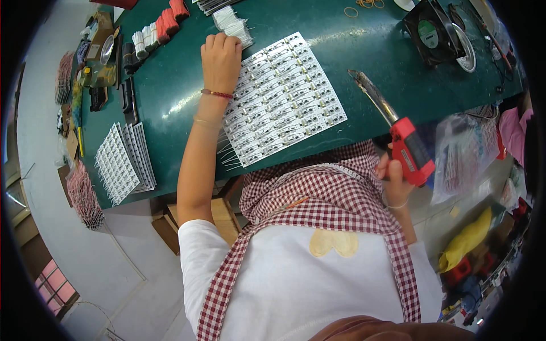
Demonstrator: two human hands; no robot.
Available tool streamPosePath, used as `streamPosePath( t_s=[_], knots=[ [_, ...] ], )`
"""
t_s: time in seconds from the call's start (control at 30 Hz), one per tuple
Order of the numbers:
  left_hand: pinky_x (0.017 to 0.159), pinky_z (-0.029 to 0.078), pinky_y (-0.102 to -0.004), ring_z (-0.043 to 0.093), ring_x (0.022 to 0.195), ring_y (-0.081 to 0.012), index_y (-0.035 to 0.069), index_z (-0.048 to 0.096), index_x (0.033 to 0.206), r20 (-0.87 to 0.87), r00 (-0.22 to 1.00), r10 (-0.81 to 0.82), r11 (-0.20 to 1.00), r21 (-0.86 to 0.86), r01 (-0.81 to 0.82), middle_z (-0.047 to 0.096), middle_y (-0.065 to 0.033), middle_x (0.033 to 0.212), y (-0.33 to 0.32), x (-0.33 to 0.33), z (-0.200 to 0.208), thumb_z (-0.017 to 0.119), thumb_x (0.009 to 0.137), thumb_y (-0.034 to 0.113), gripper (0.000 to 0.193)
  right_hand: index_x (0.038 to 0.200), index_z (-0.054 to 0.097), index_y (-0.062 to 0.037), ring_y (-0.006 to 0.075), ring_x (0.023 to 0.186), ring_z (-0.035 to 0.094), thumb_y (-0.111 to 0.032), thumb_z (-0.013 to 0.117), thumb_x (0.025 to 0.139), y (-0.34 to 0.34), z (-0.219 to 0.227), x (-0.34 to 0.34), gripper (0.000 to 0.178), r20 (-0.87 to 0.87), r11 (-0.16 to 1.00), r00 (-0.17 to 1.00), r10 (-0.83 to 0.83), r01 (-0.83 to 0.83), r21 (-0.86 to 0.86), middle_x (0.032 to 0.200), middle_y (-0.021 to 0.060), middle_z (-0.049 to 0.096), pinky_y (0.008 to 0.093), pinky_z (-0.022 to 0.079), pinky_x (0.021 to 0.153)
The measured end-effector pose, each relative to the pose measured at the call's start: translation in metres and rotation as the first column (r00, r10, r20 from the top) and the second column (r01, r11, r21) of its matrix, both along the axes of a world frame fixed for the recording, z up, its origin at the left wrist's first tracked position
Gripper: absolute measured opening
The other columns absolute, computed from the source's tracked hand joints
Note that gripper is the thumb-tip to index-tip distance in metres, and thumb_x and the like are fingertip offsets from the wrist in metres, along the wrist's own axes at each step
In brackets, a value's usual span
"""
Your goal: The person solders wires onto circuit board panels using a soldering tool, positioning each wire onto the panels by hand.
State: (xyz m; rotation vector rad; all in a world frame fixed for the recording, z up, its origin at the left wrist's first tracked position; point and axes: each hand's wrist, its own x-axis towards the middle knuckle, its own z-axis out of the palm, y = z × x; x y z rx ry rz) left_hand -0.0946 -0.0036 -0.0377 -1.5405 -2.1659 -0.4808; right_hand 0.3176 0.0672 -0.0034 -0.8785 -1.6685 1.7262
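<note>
My right hand (397,177) is wrapped round the red and black handle of a soldering iron (405,142). The iron's metal tip points up and left, over the green table and apart from the boards. A white panel of small circuit boards (284,99) lies flat in front of me, with thin white wires poking out along its left edge. At the panel's upper left corner, my left hand (220,57) has its fingers curled down beside a bundle of white wires (232,25). Its fingertips are hidden, so what they hold cannot be made out.
More circuit board panels (125,162) lean together at the table's left. Red wire bundles (168,24) and white ones line the far left. A black fan (429,33) stands at the far right beside a metal dish (466,51). Rubber bands (364,5) lie at the back.
</note>
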Motion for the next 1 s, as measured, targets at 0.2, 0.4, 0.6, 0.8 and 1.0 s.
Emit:
streamPosePath(
  t_s=[0.2, 0.4, 0.6, 0.8, 1.0],
  knots=[
    [0.069, 0.038, -0.0363, 0.053, 0.084, -0.0230, 0.012, 0.062, 0.080, -0.041, 0.998, 0.050, 0.999, -0.003, -0.050, 0.057, -0.0018, 0.082, 0.000, -0.003, -0.002, 0.069, 0.077, 0.013, 0.008, 0.121, 0.046, 0.0040, 0.0116, 0.057, 0.048, -0.026, 0.053, 0.095, 0.001, -0.008, -0.002, 0.040, -0.009, 1.000, 1.000, 0.009, -0.009, -0.005, 0.071, 0.0082, 0.053, 0.0245, 0.043, 0.056],
    [0.070, 0.037, -0.0364, 0.054, 0.086, -0.0217, 0.013, 0.063, 0.078, -0.021, 0.995, 0.098, 0.995, -0.008, -0.098, 0.059, 0.0001, 0.084, -0.001, -0.004, -0.003, 0.070, 0.076, 0.015, 0.008, 0.121, 0.046, 0.0045, 0.0119, 0.056, 0.048, -0.027, 0.053, 0.095, 0.002, -0.010, -0.005, 0.041, -0.014, 1.000, 1.000, -0.003, 0.003, -0.005, 0.071, 0.0084, 0.053, 0.0242, 0.043, 0.055],
    [0.070, 0.038, -0.0367, 0.055, 0.085, -0.0221, 0.012, 0.062, 0.079, -0.011, 0.995, 0.099, 0.995, 0.004, -0.099, 0.060, -0.0002, 0.083, -0.001, -0.005, -0.003, 0.069, 0.077, 0.013, 0.007, 0.120, 0.046, 0.0048, 0.0120, 0.056, 0.048, -0.026, 0.054, 0.095, 0.000, -0.011, -0.005, 0.041, -0.018, 1.000, 1.000, -0.020, 0.020, -0.004, 0.070, 0.0085, 0.053, 0.0242, 0.043, 0.054],
    [0.068, 0.039, -0.0366, 0.055, 0.081, -0.0236, 0.011, 0.062, 0.079, 0.069, 0.995, 0.075, 0.997, 0.004, -0.075, 0.061, -0.0017, 0.081, -0.004, -0.005, -0.005, 0.067, 0.077, 0.010, 0.005, 0.120, 0.047, 0.0050, 0.0116, 0.055, 0.048, -0.026, 0.054, 0.095, -0.004, -0.006, -0.001, 0.040, -0.003, 0.999, 1.000, -0.031, 0.031, -0.014, 0.070, 0.0082, 0.054, 0.0235, 0.042, 0.054],
    [0.072, 0.044, -0.0390, 0.054, 0.081, -0.0271, 0.008, 0.063, 0.082, 0.147, 0.989, 0.019, 0.998, 0.052, -0.027, 0.061, -0.0063, 0.082, -0.001, -0.009, -0.005, 0.068, 0.076, 0.006, 0.008, 0.119, 0.047, 0.0047, 0.0114, 0.055, 0.048, -0.027, 0.054, 0.095, 0.000, -0.006, -0.003, 0.040, -0.004, 0.998, 0.999, -0.050, 0.050, -0.025, 0.070, 0.0080, 0.054, 0.0231, 0.042, 0.054]
  ],
)
